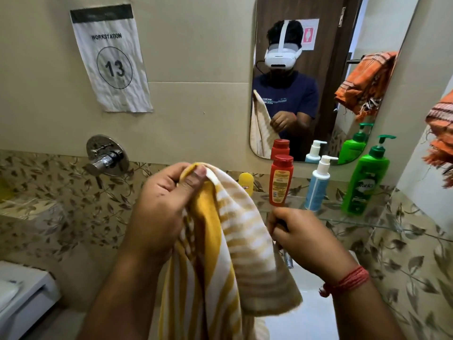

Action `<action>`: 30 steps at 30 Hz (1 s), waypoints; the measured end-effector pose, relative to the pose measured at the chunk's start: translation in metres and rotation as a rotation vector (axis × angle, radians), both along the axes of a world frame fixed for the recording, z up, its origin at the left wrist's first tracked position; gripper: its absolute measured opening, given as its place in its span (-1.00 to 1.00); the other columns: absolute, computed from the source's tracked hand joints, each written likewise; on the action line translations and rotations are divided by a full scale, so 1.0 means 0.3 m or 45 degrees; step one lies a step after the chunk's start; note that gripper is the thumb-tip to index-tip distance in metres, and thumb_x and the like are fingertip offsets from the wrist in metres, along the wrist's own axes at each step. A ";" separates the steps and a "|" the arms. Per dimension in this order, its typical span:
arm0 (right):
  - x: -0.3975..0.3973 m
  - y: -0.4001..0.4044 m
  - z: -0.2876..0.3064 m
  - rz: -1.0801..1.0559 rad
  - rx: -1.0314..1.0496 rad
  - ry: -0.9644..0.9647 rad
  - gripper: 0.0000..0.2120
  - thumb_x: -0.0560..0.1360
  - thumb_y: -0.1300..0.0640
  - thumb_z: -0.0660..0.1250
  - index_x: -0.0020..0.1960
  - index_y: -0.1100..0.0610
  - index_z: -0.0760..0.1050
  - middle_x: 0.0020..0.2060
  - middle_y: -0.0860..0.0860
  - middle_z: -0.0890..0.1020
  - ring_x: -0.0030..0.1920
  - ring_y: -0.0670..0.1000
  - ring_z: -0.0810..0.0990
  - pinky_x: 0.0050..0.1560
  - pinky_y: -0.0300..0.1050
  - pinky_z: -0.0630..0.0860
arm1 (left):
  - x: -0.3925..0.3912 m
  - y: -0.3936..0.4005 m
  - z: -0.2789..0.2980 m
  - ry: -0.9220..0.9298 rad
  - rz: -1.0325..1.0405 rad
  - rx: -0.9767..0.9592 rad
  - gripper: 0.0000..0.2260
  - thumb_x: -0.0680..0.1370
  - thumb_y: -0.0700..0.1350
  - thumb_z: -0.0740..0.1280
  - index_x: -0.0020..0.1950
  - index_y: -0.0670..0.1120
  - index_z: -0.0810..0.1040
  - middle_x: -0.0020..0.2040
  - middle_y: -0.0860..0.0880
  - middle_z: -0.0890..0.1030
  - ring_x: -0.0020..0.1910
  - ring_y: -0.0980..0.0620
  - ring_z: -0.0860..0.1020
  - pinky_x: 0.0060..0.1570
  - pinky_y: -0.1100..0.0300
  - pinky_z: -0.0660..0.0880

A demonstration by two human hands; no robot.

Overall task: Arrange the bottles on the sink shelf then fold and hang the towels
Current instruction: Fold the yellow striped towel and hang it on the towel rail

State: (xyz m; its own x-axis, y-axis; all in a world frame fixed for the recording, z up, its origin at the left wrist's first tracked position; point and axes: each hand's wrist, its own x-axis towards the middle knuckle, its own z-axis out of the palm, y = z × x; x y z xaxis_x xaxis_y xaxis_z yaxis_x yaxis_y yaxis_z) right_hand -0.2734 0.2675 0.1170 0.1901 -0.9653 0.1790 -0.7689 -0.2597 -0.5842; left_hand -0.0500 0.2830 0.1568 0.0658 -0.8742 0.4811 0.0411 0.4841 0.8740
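Observation:
My left hand (pixel 159 204) grips the top corner of a yellow-and-white striped towel (pixel 220 253) and holds it up in front of me, so the cloth hangs down between my arms. My right hand (pixel 301 239) has its fingers curled at the towel's right edge and seems to pinch it. Behind the towel, a small yellow bottle (pixel 246 182), a red bottle (pixel 280 182), a white-and-blue pump bottle (pixel 318 187) and a green pump bottle (pixel 367 185) stand upright in a row on the glass shelf (pixel 382 223). An orange towel (pixel 441 128) hangs at the right edge.
A mirror (pixel 318 45) above the shelf reflects me, the bottles and the orange towel. A chrome wall valve (pixel 107 158) sticks out at the left under a paper sign (pixel 110 60) numbered 13. A metal tap (pixel 288 260) shows below my right hand. A white fixture (pixel 22 298) sits lower left.

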 end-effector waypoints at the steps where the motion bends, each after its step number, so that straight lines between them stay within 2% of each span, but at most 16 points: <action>1: -0.001 0.004 -0.006 0.015 0.078 -0.276 -0.78 0.57 0.29 0.21 -0.16 0.06 0.53 -0.28 -0.02 0.61 -0.27 -0.06 0.60 -0.15 -0.05 0.63 | 0.004 0.000 0.009 0.060 0.033 0.011 -0.76 0.51 0.03 0.35 -0.13 -0.13 0.65 -0.28 -0.08 0.62 -0.30 0.00 0.54 -0.31 0.18 0.48; 3: 0.015 0.022 -0.004 0.074 0.142 -0.836 -0.84 0.61 0.30 0.18 -0.04 0.16 0.52 -0.26 0.10 0.61 -0.21 0.04 0.65 -0.09 -0.07 0.66 | 0.007 -0.005 0.018 -0.087 0.105 0.009 -0.73 0.51 0.08 0.35 -0.11 -0.11 0.67 -0.29 -0.06 0.63 -0.31 0.01 0.55 -0.28 0.12 0.47; 4: 0.025 0.028 0.000 0.138 0.076 -0.933 -0.89 0.62 0.23 0.22 0.02 0.12 0.52 -0.21 0.10 0.63 -0.14 0.07 0.67 -0.03 -0.03 0.66 | 0.002 -0.009 0.017 -0.210 0.126 0.011 -0.71 0.51 0.11 0.34 -0.12 -0.11 0.66 -0.32 -0.03 0.61 -0.34 0.04 0.52 -0.30 0.13 0.44; 6: 0.066 0.039 0.009 0.306 -0.091 -0.876 -0.88 0.58 0.06 0.30 0.10 0.00 0.51 -0.07 0.02 0.62 0.00 0.01 0.64 0.04 -0.03 0.63 | -0.019 -0.014 0.009 -0.403 0.139 0.026 -0.63 0.52 0.17 0.31 -0.16 -0.14 0.63 -0.38 0.01 0.53 -0.39 0.09 0.46 -0.34 0.16 0.40; 8: 0.116 0.048 0.014 0.312 -0.368 -0.648 -0.75 0.51 -0.03 0.37 0.16 -0.01 0.49 0.01 -0.09 0.54 0.05 -0.07 0.57 0.07 -0.19 0.56 | -0.042 -0.017 0.000 -0.571 0.136 0.031 -0.61 0.56 0.17 0.28 -0.20 -0.12 0.62 -0.40 0.01 0.55 -0.41 0.09 0.47 -0.38 0.13 0.41; 10: 0.166 0.054 0.012 0.182 -0.656 -0.416 -0.73 0.50 0.00 0.38 0.16 0.03 0.48 -0.02 -0.10 0.46 -0.01 -0.14 0.50 -0.01 -0.34 0.46 | -0.056 -0.020 -0.007 -0.722 0.124 0.044 -0.63 0.63 0.14 0.26 -0.20 -0.07 0.65 -0.34 -0.03 0.64 -0.36 0.04 0.58 -0.34 0.06 0.48; 12: 0.195 0.052 0.003 0.129 -0.706 -0.335 -0.77 0.52 0.05 0.34 0.15 0.04 0.47 -0.06 -0.12 0.44 -0.08 -0.16 0.46 -0.10 -0.34 0.43 | -0.057 -0.024 -0.012 -0.798 0.133 0.047 -0.64 0.63 0.11 0.23 -0.24 -0.01 0.64 -0.36 0.03 0.64 -0.35 0.09 0.59 -0.38 0.17 0.48; 14: 0.200 0.043 -0.008 0.144 -0.641 -0.283 -0.82 0.55 0.11 0.32 0.15 0.03 0.47 -0.05 -0.12 0.46 -0.08 -0.15 0.47 -0.11 -0.26 0.49 | -0.052 -0.023 -0.013 -0.838 0.151 0.038 -0.64 0.63 0.10 0.24 -0.32 0.03 0.59 -0.42 0.11 0.57 -0.39 0.17 0.54 -0.42 0.35 0.37; 15: 0.194 0.034 -0.014 0.156 -0.597 -0.241 -0.84 0.55 0.13 0.32 0.12 0.02 0.48 -0.05 -0.12 0.47 -0.08 -0.14 0.47 -0.11 -0.19 0.51 | -0.050 -0.021 -0.013 -0.851 0.148 0.038 -0.64 0.62 0.10 0.24 -0.34 0.04 0.57 -0.43 0.10 0.57 -0.39 0.18 0.53 -0.41 0.37 0.37; 18: 0.179 0.012 -0.030 0.158 -0.424 -0.145 -0.92 0.52 0.15 0.33 -0.01 -0.01 0.52 -0.12 -0.12 0.46 -0.12 -0.11 0.48 -0.15 -0.07 0.54 | -0.047 -0.012 -0.012 -0.806 0.095 0.034 -0.64 0.58 0.15 0.24 -0.34 0.01 0.56 -0.42 0.04 0.56 -0.40 0.18 0.51 -0.39 0.39 0.39; 21: 0.153 -0.022 -0.070 0.029 -0.195 -0.030 -0.87 0.52 0.18 0.30 -0.14 -0.01 0.56 -0.19 -0.11 0.48 -0.16 -0.11 0.48 -0.12 -0.03 0.55 | -0.043 -0.002 -0.006 -0.732 0.077 -0.001 -0.60 0.59 0.19 0.25 -0.37 0.01 0.52 -0.44 0.08 0.48 -0.42 0.20 0.47 -0.40 0.37 0.38; 23: 0.119 -0.055 -0.097 -0.069 -0.023 0.085 -0.85 0.50 0.20 0.28 -0.19 0.03 0.56 -0.26 -0.06 0.56 -0.22 -0.03 0.56 -0.13 0.08 0.59 | -0.025 -0.003 -0.004 -0.688 0.107 -0.031 -0.60 0.57 0.20 0.26 -0.34 -0.04 0.54 -0.41 0.02 0.50 -0.40 0.14 0.48 -0.39 0.26 0.41; 25: 0.072 -0.089 -0.117 -0.154 0.200 0.155 -0.85 0.46 0.27 0.33 -0.16 0.03 0.56 -0.30 0.02 0.64 -0.30 0.06 0.65 -0.20 0.10 0.65 | -0.008 -0.002 0.000 -0.692 0.126 -0.059 -0.62 0.55 0.19 0.25 -0.30 -0.05 0.56 -0.37 -0.04 0.54 -0.37 0.06 0.51 -0.35 0.17 0.43; 27: 0.033 -0.119 -0.135 -0.199 0.381 0.149 -0.82 0.49 0.32 0.33 -0.05 0.05 0.56 -0.30 0.08 0.68 -0.35 0.09 0.70 -0.26 0.09 0.68 | -0.002 0.002 0.001 -0.707 0.113 -0.059 -0.66 0.54 0.19 0.25 -0.30 0.01 0.57 -0.38 -0.01 0.54 -0.37 0.10 0.51 -0.36 0.22 0.43; 30: -0.022 -0.162 -0.165 -0.299 0.398 0.042 -0.78 0.55 0.33 0.20 -0.09 0.07 0.56 -0.30 0.12 0.69 -0.38 0.09 0.71 -0.26 0.11 0.69 | -0.004 0.007 0.005 -0.672 0.085 -0.045 -0.69 0.54 0.18 0.25 -0.31 0.07 0.58 -0.40 0.05 0.53 -0.37 0.14 0.51 -0.35 0.27 0.43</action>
State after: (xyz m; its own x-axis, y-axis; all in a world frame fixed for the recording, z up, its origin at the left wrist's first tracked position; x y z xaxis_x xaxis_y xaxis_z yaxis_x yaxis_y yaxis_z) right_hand -0.2802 0.2189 0.0675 -0.0420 -0.9902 -0.1331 -0.8058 0.1124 -0.5815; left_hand -0.0513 0.2850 0.1584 -0.1385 -0.8588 0.4932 -0.4315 0.5006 0.7505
